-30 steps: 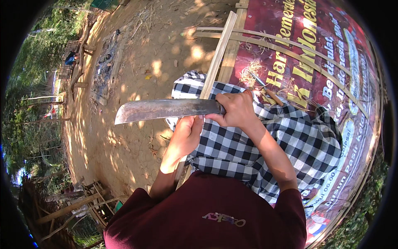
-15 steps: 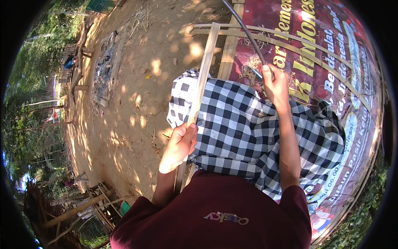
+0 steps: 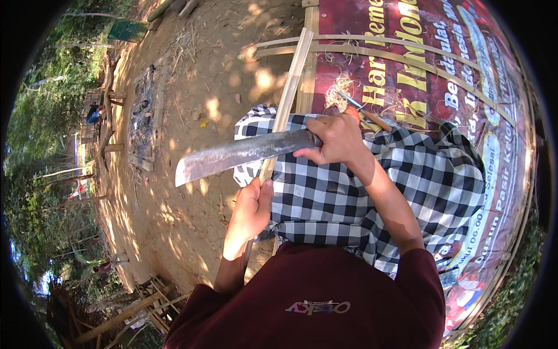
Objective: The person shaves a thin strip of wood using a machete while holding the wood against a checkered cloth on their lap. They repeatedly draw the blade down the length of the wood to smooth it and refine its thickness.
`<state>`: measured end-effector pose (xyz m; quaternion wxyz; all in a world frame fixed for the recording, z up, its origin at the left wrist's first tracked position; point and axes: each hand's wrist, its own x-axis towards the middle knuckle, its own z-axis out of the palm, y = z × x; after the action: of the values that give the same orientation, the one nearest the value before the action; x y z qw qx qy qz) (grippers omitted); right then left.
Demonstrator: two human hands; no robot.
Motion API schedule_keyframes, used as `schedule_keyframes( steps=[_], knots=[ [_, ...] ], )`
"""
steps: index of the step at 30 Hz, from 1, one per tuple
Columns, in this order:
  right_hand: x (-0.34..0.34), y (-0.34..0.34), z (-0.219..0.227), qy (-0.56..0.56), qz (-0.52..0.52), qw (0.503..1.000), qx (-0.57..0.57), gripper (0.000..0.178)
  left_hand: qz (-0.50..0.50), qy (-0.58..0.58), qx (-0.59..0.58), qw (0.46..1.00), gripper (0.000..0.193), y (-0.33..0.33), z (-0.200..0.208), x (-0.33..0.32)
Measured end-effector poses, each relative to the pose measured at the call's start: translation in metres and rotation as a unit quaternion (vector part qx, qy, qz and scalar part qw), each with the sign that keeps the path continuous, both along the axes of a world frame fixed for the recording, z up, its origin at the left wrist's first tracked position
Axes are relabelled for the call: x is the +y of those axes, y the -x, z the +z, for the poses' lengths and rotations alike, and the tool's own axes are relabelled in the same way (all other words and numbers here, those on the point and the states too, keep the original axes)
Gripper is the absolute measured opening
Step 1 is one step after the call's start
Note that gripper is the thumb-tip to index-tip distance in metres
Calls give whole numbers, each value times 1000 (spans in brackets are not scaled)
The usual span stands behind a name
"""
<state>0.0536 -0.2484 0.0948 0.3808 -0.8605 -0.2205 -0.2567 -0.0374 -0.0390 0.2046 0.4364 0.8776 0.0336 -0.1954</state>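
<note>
A long pale bamboo slat (image 3: 292, 75) runs from the lap up toward the top of the view. My left hand (image 3: 251, 210) grips its near end beside my knee. My right hand (image 3: 336, 138) is shut on the handle of a big machete (image 3: 239, 156), whose wide grey blade points left and lies across the slat just above my left hand. A black-and-white checked cloth (image 3: 372, 192) covers my lap under both hands.
A red printed banner (image 3: 442, 70) lies on the ground to the right, with thin bamboo strips (image 3: 407, 55) and pale shavings (image 3: 340, 87) on it. Bare sandy ground (image 3: 197, 75) spreads left. A bamboo frame (image 3: 128, 308) stands at lower left.
My right hand swung the machete up out of sight toward the top right, then brought it back down across the slat. My left hand stayed on the slat.
</note>
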Motion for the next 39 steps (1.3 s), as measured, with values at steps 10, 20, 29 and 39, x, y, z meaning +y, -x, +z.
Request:
schedule_keyframes(
  steps=[10, 20, 29, 39],
  knots=[
    [-132, -31, -42, -277, -272, 887, 249, 60, 74, 145, 96, 982, 31, 15, 21, 52],
    [-5, 16, 35, -61, 8, 992, 113, 58, 45, 169, 78, 982, 29, -23, 10, 1],
    [26, 39, 34, -61, 59, 989, 119, 62, 8, 57, -77, 995, 20, -31, 4, -4],
    [14, 20, 12, -9, -27, 1000, 13, 63, -36, -18, -163, 986, 18, -40, -3, -19]
  ],
)
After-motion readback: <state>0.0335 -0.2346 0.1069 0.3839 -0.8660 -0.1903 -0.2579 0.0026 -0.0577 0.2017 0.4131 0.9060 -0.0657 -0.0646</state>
